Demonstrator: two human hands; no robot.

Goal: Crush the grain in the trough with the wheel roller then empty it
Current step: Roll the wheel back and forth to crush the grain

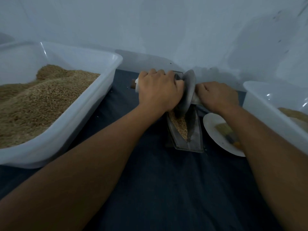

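Note:
A narrow dark metal trough (193,139) lies on the dark cloth in the middle, with tan grain (180,125) in its near half. A grey disc-shaped wheel roller (189,90) stands upright in the trough's far part. My left hand (158,90) grips the roller's left handle, whose wooden tip pokes out beyond my knuckles. My right hand (216,95) grips the right handle, which my fingers hide. The far end of the trough is hidden behind the wheel and my hands.
A large white tub (78,114) heaped with grain stands at the left. Another white tub (266,104) with a little grain stands at the right. A white plate (215,134) with a brush on it lies beside the trough. A pale wall closes the back.

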